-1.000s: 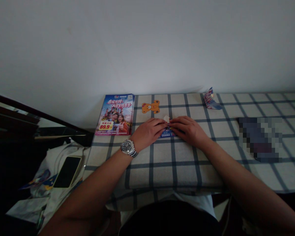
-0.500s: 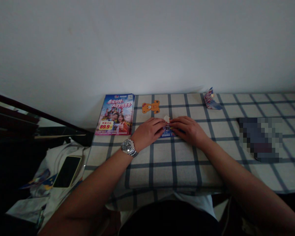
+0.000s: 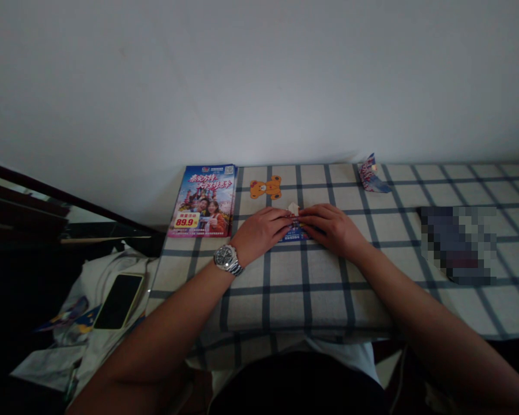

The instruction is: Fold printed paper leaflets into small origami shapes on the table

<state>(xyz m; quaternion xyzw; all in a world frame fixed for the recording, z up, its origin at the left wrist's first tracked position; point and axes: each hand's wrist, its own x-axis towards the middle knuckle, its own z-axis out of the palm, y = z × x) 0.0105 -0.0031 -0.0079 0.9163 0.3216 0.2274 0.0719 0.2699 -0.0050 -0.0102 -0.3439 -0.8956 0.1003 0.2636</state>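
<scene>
A small folded paper (image 3: 294,233), printed blue with a pale tip at its far end, lies on the checked tablecloth (image 3: 285,288) in front of me. My left hand (image 3: 266,229) has its fingers closed on the paper's left side; a metal watch (image 3: 227,259) is on that wrist. From the right, my right hand (image 3: 332,229) pinches the same paper, its fingertips close to the left ones. Both hands cover much of the paper, so its full shape is hidden.
Left of my hands is a stack of printed flyers (image 3: 203,202). A bear cutout (image 3: 266,187) lies beyond them, and a folded printed paper (image 3: 372,176) stands near the wall. A blurred dark item (image 3: 454,245) is at right. A phone (image 3: 119,301) rests lower left.
Both hands stay at the same place on the paper. Only very slight finger movement shows, with a little more of the paper's near left corner visible.
</scene>
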